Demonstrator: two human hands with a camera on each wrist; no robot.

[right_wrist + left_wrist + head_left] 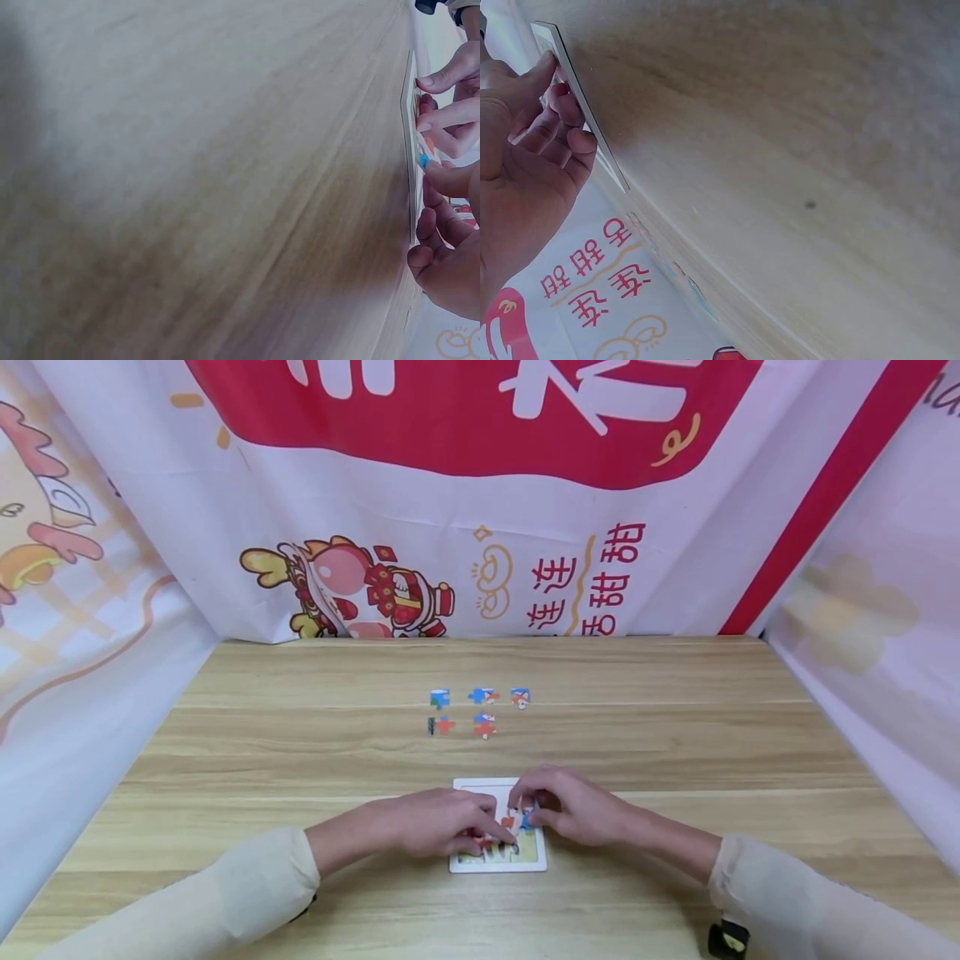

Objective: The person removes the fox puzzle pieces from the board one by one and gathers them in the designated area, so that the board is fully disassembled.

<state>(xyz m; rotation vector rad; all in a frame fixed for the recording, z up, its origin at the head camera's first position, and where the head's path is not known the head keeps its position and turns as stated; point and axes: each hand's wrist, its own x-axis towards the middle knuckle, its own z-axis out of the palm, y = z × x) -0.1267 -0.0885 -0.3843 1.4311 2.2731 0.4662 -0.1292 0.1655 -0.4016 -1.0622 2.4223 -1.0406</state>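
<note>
A white-bordered puzzle board (498,867) lies on the table before me, its lower part covered with joined pieces in yellow, red and white. My right hand (576,808) pinches a puzzle piece with blue on it (527,819) between thumb and fingers, at the board's right side. In the right wrist view the blue of that piece (424,160) shows by the thumb tip. My left hand (447,821) reaches over the board from the left, its extended index finger touching the laid pieces near the middle. That hand hides part of the picture.
Beyond the board, several loose puzzle pieces lie in two rows, among them a blue and green one (440,697), a fox-patterned one (521,697) and a red and blue one (484,725). A printed cloth (420,493) hangs at the wooden table's (637,727) far edge.
</note>
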